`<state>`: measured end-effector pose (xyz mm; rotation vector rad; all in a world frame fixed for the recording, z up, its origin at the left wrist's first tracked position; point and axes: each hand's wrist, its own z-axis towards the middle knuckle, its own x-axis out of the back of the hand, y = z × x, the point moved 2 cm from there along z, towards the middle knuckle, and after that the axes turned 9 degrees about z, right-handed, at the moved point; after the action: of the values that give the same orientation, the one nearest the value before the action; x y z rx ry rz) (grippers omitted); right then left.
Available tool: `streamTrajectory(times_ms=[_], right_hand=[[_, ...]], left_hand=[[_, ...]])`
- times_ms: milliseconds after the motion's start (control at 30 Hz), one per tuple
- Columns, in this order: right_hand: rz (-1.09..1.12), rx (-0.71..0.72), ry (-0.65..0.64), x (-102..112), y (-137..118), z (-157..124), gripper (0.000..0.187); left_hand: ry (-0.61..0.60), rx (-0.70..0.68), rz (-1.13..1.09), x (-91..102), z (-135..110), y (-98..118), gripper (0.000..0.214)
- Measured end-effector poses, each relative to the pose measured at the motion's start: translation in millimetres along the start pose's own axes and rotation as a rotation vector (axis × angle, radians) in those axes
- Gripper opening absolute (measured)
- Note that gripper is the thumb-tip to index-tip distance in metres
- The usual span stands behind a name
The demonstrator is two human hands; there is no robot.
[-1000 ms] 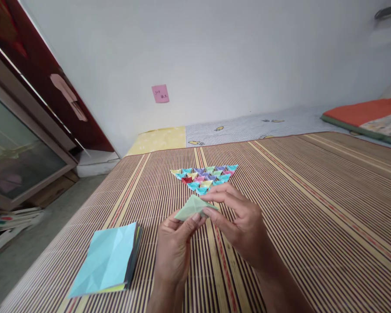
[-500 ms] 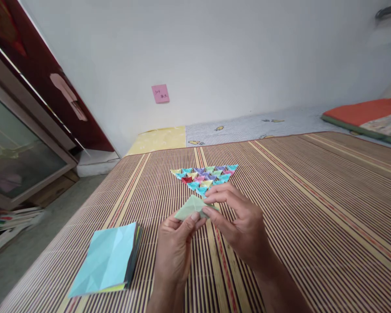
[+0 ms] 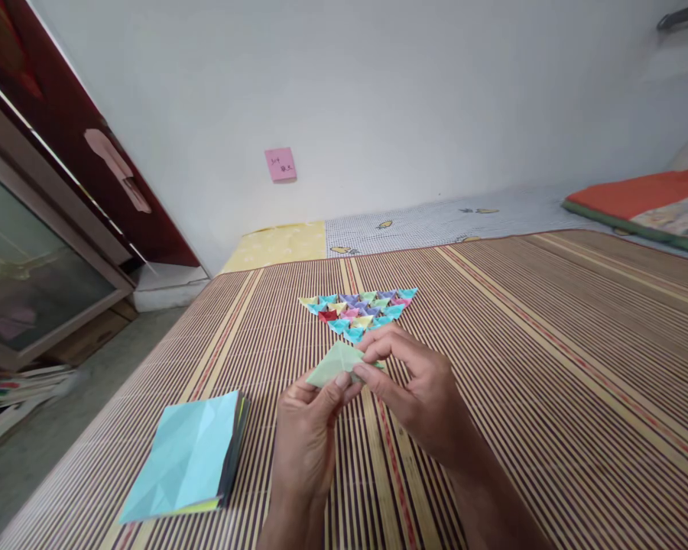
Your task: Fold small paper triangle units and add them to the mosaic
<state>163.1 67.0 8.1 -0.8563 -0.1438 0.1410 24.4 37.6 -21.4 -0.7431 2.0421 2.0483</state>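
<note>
A pale green folded paper (image 3: pixel 333 364), shaped like a flat triangle with a centre crease, is held up between both hands. My left hand (image 3: pixel 313 412) pinches its lower edge, thumb pressed on the front. My right hand (image 3: pixel 416 386) has its thumb and fingers closed on the paper's right side, hiding part of that corner. Just beyond the hands, an arrangement of small folded paper triangles (image 3: pixel 355 309) in several colours lies on the striped bamboo mat (image 3: pixel 527 382), forming one larger triangle that points toward me.
To the left on the mat sits a stack of creased paper sheets (image 3: pixel 177 458), light blue on top. A pink note (image 3: pixel 280 164) is stuck on the white wall. At the far right lies a folded orange and green quilt (image 3: pixel 642 198). Left of the bed stands a glass-fronted cabinet (image 3: pixel 28 267).
My right hand has shifted slightly left along the paper's right side. The left hand keeps its pinch, and the view has moved only a little.
</note>
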Motion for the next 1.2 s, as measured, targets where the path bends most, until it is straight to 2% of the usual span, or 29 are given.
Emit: streamTrajectory(times_ms=[333, 600, 833, 1067, 1200], right_hand=[[0.004, -0.052, 0.007, -0.2, 2.5, -1.6, 0.016], [-0.006, -0.054, 0.023, -0.3, 2.3, -1.1, 0.017], [-0.025, -0.063, 0.051, -1.8, 4.5, -1.9, 0.016], [-0.03, 0.012, 0.116, -0.8, 0.2, -1.7, 0.009], [-0.037, 0.005, 0.125, -0.6, 0.9, -2.1, 0.01]], left_hand=[[-0.01, 0.003, 0.007, -0.1, -0.2, -1.1, 0.021], [0.04, 0.004, 0.047, 1.3, -1.2, -1.3, 0.025], [0.006, -0.024, 0.07, 2.5, -0.8, -3.9, 0.019], [-0.021, -0.021, 0.095, 2.2, -0.5, -5.1, 0.019], [-0.039, -0.007, 0.126, 2.4, -2.7, -5.1, 0.02]])
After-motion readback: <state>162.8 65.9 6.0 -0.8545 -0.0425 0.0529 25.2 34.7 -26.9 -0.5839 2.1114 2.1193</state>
